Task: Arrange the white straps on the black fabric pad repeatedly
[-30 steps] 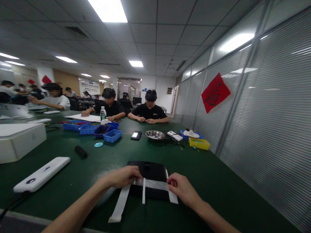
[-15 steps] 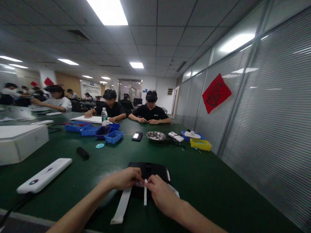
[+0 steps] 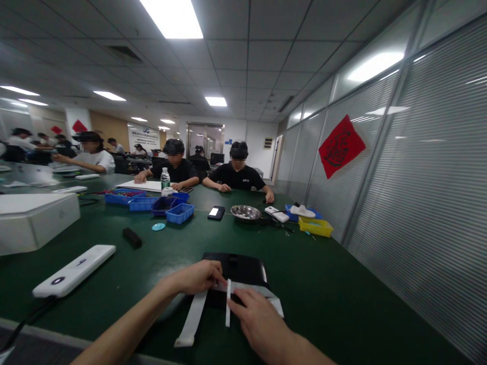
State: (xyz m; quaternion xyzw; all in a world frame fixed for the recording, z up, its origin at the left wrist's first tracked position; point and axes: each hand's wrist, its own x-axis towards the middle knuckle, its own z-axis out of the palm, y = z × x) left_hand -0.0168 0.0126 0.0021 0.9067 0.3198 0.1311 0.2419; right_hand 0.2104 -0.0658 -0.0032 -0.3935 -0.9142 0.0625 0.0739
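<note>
A black device (image 3: 236, 263) lies on the green table in front of me, with a white band across its near part. One end of the band (image 3: 193, 319) hangs toward me on the left. A narrow white strip (image 3: 228, 304) stands out lengthwise between my hands. My left hand (image 3: 201, 277) is closed, its fingertips pinched at the band near the strip's top. My right hand (image 3: 254, 317) has its fingers apart, resting over the band beside the strip, with the thumb near the strip's edge.
A white power bank (image 3: 76, 271) with a cable and a white box (image 3: 34, 223) are at left. Farther back are a black object (image 3: 132, 237), blue trays (image 3: 180, 213), a phone (image 3: 216, 213), a metal bowl (image 3: 245, 213) and a yellow tray (image 3: 315, 227). People sit across the table.
My right hand has let its pinch go and moved slightly down, uncovering more of the band. My left hand stays in place. Across the table, a person's hand has moved outward to the right.
</note>
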